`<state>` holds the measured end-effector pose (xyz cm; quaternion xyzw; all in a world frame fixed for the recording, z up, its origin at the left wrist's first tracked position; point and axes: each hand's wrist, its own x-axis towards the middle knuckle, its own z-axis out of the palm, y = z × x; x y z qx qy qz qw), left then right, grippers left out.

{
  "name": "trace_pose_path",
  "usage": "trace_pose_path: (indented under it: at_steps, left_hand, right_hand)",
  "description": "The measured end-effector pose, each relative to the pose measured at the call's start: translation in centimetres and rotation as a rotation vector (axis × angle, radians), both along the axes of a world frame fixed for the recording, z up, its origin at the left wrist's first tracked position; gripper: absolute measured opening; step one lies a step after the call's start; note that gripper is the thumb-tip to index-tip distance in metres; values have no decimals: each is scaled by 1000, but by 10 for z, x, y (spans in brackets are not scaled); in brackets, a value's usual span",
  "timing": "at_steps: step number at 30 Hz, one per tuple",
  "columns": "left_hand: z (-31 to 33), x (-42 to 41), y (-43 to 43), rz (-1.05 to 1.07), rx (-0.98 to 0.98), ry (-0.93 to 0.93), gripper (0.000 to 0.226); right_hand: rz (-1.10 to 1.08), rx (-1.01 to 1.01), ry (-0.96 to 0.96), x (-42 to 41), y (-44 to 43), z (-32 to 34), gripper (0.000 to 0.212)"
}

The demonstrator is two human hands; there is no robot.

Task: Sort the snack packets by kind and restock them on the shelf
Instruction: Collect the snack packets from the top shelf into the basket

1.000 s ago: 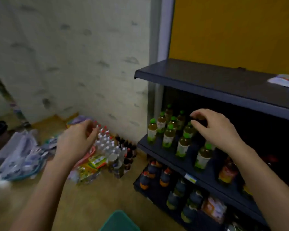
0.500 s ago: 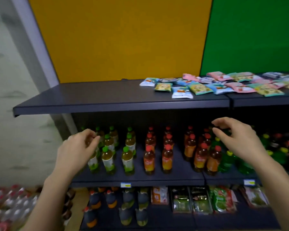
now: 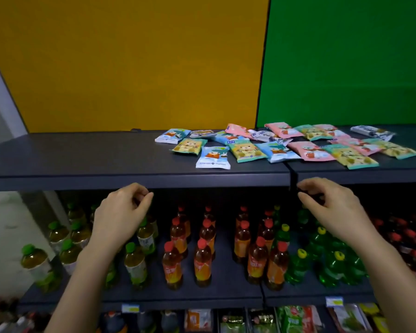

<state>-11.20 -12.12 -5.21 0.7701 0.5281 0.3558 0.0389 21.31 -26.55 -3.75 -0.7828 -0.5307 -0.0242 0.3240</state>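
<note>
Several small snack packets lie mixed on the dark top shelf (image 3: 82,155): blue-white ones such as the front packet (image 3: 213,157), yellow-teal ones (image 3: 246,152), pink ones (image 3: 310,151) and a white-dark one (image 3: 372,132) at the far right. My left hand (image 3: 123,212) hovers just below the shelf's front edge, fingers loosely curled and holding nothing. My right hand (image 3: 332,207) hovers at the same height under the shelf joint, fingers also loosely curled and empty. Neither hand touches a packet.
The shelf below holds rows of bottles: green-capped tea (image 3: 135,263) at left, red-capped orange drinks (image 3: 202,260) in the middle, green bottles (image 3: 298,265) at right. Packaged goods fill the lowest shelf (image 3: 199,319). Yellow (image 3: 130,63) and green (image 3: 346,58) panels back the shelving.
My view has swung from the floor and shelf end up to the shelf front. Both hands have risen to just under the top shelf's edge, still empty.
</note>
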Motion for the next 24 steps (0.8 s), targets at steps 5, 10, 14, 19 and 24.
trace_pose_path:
  at_steps: [5,10,14,19,24]
  left_hand:
    - [24,39,21,19,79,-19,18]
    - [43,97,54,-9,3,-10,29]
    - [41,139,78,-34,-117,144,57]
    - [46,164,86,5,-249,321,78]
    - [57,168,97,-31,-443,353,72]
  right_hand:
    - [55,16,-25,15,53,21,26]
    - [122,-21,-73,16,116,41,32]
    - [126,-161,-127,14,165,49,34]
    - [26,-343,-205,8,200,44,52]
    - [-2,-420,-126,5,211,48,53]
